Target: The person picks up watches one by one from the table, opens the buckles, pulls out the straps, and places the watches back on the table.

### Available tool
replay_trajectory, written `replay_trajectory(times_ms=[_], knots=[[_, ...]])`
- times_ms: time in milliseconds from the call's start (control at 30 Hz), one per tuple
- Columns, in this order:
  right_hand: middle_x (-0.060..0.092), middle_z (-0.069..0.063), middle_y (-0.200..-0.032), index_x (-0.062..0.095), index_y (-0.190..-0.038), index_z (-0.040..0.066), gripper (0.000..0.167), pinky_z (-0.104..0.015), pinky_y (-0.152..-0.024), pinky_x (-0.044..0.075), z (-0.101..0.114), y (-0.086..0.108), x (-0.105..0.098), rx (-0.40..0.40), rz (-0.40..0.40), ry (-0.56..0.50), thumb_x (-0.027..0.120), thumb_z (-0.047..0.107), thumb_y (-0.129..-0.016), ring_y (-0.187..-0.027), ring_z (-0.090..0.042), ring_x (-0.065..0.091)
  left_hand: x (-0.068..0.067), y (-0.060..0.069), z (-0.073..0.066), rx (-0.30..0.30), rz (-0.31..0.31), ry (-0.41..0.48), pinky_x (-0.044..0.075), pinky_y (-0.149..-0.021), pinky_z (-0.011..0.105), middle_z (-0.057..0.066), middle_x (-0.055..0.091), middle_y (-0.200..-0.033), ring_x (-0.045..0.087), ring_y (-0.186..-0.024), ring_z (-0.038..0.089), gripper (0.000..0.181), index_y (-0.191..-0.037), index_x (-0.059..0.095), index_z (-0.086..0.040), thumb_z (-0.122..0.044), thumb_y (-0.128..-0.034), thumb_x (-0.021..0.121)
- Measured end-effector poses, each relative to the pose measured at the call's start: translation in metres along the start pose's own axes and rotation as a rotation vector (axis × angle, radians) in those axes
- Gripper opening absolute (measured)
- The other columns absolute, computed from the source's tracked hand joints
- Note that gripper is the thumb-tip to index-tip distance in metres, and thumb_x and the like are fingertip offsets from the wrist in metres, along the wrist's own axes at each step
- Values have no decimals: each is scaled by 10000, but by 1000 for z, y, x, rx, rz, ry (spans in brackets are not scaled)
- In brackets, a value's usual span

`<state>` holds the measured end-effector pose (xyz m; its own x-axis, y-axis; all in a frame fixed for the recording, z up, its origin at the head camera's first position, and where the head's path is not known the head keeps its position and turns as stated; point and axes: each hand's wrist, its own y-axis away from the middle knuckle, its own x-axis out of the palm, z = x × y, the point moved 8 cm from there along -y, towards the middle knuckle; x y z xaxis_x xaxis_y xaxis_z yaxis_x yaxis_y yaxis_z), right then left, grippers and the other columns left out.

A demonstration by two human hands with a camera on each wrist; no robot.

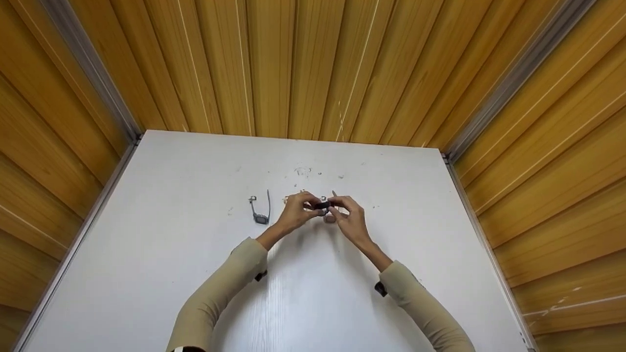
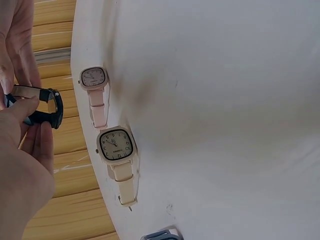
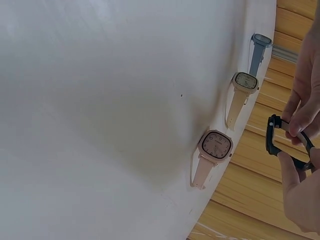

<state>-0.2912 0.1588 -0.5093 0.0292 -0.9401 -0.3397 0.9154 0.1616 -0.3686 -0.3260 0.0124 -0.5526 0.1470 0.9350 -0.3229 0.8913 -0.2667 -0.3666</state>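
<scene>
Both hands hold a dark watch (image 1: 323,206) above the table, its band curved into a loop. My left hand (image 1: 295,213) pinches it from the left side, thumb and fingers on the case and band in the left wrist view (image 2: 59,110). From the other side my right hand (image 1: 350,221) pinches the strap between thumb and fingers. The watch (image 3: 270,135) is seen edge-on, so its dial is hidden. Below the hands lies a pink watch (image 2: 93,77), with a cream watch (image 2: 116,144) beside it. A blue-grey watch (image 1: 261,219) stands left of my left hand.
The white table (image 1: 171,274) carries small dark marks or specks (image 1: 303,171) beyond the hands. Wood-patterned panels (image 1: 271,68) rise behind it and at both sides, with grey metal rails (image 1: 93,63) at the corners.
</scene>
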Motion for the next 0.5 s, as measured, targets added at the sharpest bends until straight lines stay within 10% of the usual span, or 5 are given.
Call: replay_trajectory(times_ms=[500], knots=[[678, -277, -1120, 659, -1120, -115, 213, -374, -870, 630, -16, -1, 6, 3, -12, 22, 663, -121, -907, -1054, -452, 701, 1, -1, 4, 12, 37, -3, 643, -827, 374, 249, 734, -976, 731, -925, 395, 158, -969, 745, 100, 79, -819, 787]])
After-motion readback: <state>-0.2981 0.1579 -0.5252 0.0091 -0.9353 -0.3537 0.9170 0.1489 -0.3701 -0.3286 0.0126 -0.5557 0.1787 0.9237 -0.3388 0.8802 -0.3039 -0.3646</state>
